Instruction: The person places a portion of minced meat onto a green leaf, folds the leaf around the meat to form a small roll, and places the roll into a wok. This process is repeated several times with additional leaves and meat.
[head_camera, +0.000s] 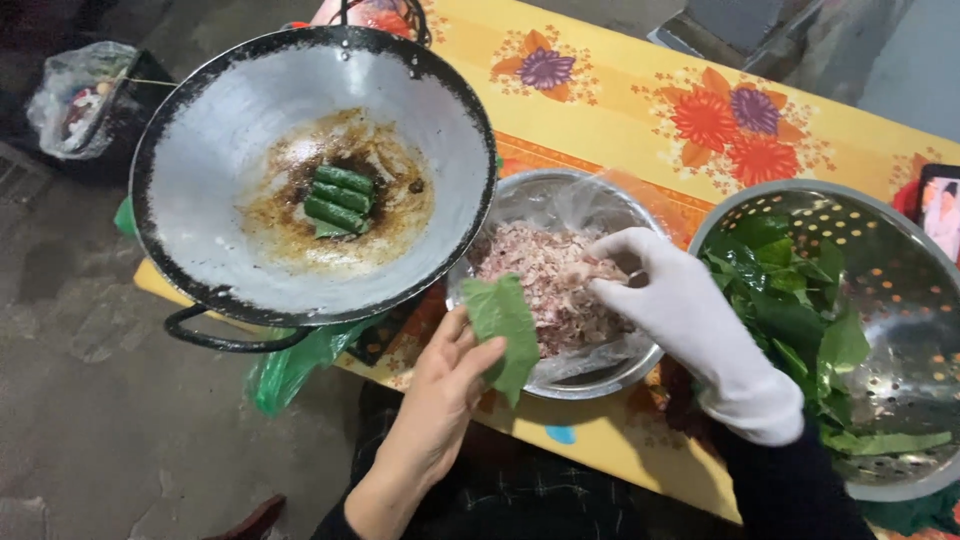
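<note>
The left hand (440, 385) is gripping a green leaf (507, 330) in its fingers, while the gloved right hand (680, 310) is pinching minced meat (530, 265) in the steel bowl (600, 375).

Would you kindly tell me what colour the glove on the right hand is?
White; the glove shows clearly in the head view.

One head-worn camera looks steeply down and forward from close above the bench (620, 110), whose yellow top runs aslant across the view. The wok (200, 150) fills the upper left, the colander (900, 300) is cut off at right, and bare floor (90, 400) shows at left.
</note>
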